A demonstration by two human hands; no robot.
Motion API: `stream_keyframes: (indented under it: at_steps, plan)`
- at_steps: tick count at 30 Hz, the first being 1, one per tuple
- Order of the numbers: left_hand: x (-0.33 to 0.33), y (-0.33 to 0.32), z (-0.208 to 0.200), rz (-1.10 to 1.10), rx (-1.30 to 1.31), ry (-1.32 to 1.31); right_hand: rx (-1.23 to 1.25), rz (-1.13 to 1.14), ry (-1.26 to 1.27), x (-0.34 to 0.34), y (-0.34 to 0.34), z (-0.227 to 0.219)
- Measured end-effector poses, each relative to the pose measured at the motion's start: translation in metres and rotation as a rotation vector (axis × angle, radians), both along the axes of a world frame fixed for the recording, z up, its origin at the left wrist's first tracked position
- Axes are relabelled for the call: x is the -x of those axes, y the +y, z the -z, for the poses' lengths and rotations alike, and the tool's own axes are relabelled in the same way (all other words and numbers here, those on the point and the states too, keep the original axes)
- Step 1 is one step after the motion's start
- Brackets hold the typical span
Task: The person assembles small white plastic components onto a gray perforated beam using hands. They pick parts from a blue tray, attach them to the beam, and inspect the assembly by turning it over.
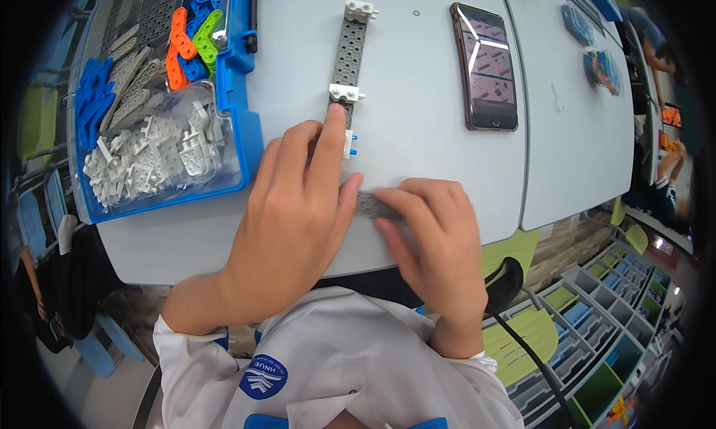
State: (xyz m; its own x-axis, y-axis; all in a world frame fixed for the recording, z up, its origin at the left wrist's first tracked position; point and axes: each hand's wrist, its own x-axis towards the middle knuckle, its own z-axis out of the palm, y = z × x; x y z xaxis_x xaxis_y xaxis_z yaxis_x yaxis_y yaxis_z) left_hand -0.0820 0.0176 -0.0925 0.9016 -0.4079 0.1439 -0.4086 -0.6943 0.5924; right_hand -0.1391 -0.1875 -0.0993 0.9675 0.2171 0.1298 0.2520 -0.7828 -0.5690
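A long grey perforated building beam lies lengthwise on the table, with white connector blocks along it and one white block with blue pins beside my fingers. My left hand is curled over the beam's near part, its index fingertip at the middle white block; that part of the beam is mostly hidden. Just nearer to me, my right hand pinches a short grey perforated piece between thumb and fingers. The piece's left end comes close to my left thumb; I cannot tell whether they touch.
A blue open case at the left holds white connectors and grey, blue, orange and green pieces. A smartphone lies at the right. Beyond a table seam sit small bags of parts. Chairs and other people surround the table.
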Motion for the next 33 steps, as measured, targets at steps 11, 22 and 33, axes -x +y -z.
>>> stream_keyframes:
  at_steps: [11, 22, 33]
  plan:
    - [-0.006, -0.001, 0.004, -0.036, -0.043, -0.076, 0.012, 0.255, 0.022, 0.014, -0.030, -0.003]
    - [-0.004, -0.002, 0.008, -0.057, -0.091, -0.094, -0.168, 0.405, 0.084, 0.002, -0.008, 0.000]
    - [-0.005, -0.003, 0.012, -0.045, -0.095, -0.093, -0.320, 0.482, 0.120, -0.035, 0.013, 0.001]
